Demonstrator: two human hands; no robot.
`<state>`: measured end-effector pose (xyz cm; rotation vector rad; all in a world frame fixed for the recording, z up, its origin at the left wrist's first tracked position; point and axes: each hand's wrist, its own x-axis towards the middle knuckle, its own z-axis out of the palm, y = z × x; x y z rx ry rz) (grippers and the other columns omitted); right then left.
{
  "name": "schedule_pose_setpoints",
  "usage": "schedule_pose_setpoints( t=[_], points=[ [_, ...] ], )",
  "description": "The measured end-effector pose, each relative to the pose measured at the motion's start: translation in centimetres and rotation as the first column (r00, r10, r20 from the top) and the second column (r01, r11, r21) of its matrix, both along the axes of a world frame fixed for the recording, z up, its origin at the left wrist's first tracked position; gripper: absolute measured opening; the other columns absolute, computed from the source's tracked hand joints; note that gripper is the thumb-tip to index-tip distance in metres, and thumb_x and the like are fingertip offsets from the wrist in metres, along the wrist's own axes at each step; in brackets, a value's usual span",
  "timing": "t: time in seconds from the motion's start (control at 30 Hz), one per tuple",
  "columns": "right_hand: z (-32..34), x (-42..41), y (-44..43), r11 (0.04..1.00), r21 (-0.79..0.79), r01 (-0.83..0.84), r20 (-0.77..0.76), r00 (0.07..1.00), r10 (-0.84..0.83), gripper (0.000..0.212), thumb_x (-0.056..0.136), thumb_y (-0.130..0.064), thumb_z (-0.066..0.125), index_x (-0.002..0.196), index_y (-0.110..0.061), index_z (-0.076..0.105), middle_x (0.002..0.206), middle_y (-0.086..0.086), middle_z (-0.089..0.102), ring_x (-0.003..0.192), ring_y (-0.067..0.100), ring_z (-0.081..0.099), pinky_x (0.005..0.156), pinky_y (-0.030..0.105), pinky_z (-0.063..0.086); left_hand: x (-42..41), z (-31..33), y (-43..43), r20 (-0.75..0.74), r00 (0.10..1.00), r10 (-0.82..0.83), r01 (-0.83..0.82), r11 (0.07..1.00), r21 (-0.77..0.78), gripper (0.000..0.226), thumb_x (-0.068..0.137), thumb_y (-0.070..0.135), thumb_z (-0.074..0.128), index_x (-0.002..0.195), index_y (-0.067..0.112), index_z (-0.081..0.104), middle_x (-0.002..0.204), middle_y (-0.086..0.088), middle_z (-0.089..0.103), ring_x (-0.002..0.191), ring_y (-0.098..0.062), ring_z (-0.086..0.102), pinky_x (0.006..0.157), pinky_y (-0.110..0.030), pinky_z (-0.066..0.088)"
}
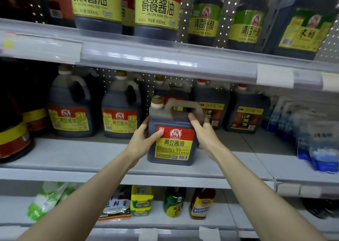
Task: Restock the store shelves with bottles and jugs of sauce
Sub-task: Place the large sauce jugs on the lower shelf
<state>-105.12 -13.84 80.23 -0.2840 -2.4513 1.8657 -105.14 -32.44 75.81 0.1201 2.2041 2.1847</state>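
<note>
Steadying a dark, square plastic jug of soy sauce with a red-and-yellow label (171,139) near the front edge of the grey metal middle shelf (91,154), centre of frame, label outward, apparently to front the matching jugs (121,116) behind. Left hand (145,139) clasps its left flank, thumb on the label. Right hand (201,130) grasps the handle's right end; both forearms reach up from the lower corners.

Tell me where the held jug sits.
The jug stands mid-view on the middle shelf, near its front, gripped between left hand and right hand, just ahead of a matching jug.
</note>
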Motion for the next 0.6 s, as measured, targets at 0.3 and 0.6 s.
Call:
schedule_pose_setpoints(
  t=[0.3,0.6],
  points=[
    [-0.6,0.0,0.3,0.988,-0.156,0.015,0.127,0.992,0.005,0.077,0.088,-0.061,0.052,0.151,-0.034,0.018,0.107,-0.003,0.062,0.118,0.032,0.055,0.101,0.069,0.034,1.5,-0.1,0.3,0.068,0.998,-0.003,0.001,1.0,0.03,0.05,0.095,0.018,0.055,0.141,0.027,0.037,0.106,0.014,0.064,0.085,-0.002,0.064,0.062,-0.041,0.057],
    [-1.3,-1.4,0.6,0.986,-0.165,0.025,0.097,0.995,-0.009,0.076,0.088,-0.06,0.054,0.15,-0.033,0.02,0.126,0.004,0.062,0.121,0.033,0.055,0.101,0.072,0.032,1.0,-0.4,0.3,0.031,0.999,0.021,-0.022,0.999,0.038,0.055,0.095,0.017,0.056,0.145,0.027,0.034,0.105,0.016,0.065,0.085,0.0,0.065,0.055,-0.033,0.055]
  ],
)
